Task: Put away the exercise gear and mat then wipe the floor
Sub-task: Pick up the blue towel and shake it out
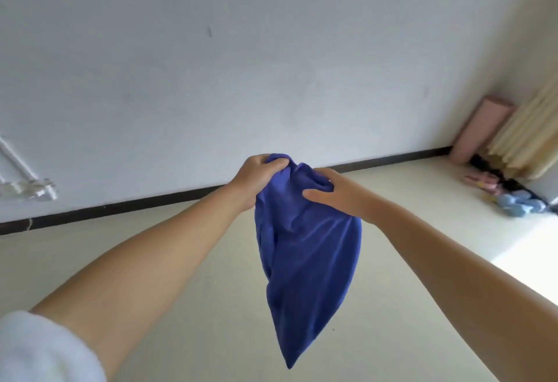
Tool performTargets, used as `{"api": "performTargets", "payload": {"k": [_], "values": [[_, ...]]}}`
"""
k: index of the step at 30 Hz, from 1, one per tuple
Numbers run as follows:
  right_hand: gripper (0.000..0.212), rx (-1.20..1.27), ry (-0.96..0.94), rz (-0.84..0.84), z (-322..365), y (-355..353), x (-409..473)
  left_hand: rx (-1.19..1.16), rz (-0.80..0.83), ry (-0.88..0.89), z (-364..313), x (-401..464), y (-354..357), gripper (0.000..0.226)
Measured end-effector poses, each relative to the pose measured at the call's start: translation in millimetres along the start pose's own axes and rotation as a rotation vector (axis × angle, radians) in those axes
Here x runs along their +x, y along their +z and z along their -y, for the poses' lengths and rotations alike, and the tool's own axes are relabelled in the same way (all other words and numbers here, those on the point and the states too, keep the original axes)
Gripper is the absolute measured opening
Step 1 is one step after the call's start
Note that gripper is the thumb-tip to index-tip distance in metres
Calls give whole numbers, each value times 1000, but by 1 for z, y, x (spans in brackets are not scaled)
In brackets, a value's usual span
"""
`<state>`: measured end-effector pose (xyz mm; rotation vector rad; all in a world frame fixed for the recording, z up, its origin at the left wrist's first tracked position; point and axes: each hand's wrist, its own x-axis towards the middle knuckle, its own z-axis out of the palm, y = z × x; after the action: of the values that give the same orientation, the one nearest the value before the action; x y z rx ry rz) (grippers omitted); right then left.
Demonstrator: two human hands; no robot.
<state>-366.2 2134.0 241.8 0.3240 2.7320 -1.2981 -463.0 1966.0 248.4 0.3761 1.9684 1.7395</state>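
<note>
Blue cloth hung between the person's two outstretched arms, bunched at its top and tapering to a point that dangled above the pale floor. The left hand gripped the gathered upper edge, fingers curled over the fabric, and the right hand pinched the neighbouring fold, thumb on the near side and fingers tucked into the cloth. The two hands were close together with only a hump of cloth between them. A white sleeve was pushed up on the left arm; the right forearm was bare as far as I could see. Behind the cloth stood a white wall with a dark baseboard running along its foot. Far off in the right corner a rolled pink mat leaned upright against the wall, just beside a cream curtain. On the floor below them lay some pink gear and light blue dumbbells, with something dark among them that was too blurred to make out. At the left edge, white pipework was fixed to the wall. A bright patch of sunlight fell on the floor at the right.
</note>
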Motion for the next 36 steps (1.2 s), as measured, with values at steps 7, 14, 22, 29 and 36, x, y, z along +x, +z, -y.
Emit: {"api": "performTargets", "payload": {"k": [7, 14, 22, 29, 36], "values": [[24, 59, 113, -291, -113, -119, -44, -24, 168, 34, -43, 54, 223, 25], [16, 407, 198, -525, -174, -255, -71, 9, 705, -100, -19, 95, 347, 44], [12, 489, 242, -750, -252, -363, -73, 434, 1022, -82, -14, 173, 466, 52], [16, 607, 325, -1101, -342, -480, -43, 850, 1151, -49, -31, 297, 547, 53], [12, 637, 537, -1270, -444, -568, -35, 1068, 1161, 75, -85, 417, 634, 30]]}}
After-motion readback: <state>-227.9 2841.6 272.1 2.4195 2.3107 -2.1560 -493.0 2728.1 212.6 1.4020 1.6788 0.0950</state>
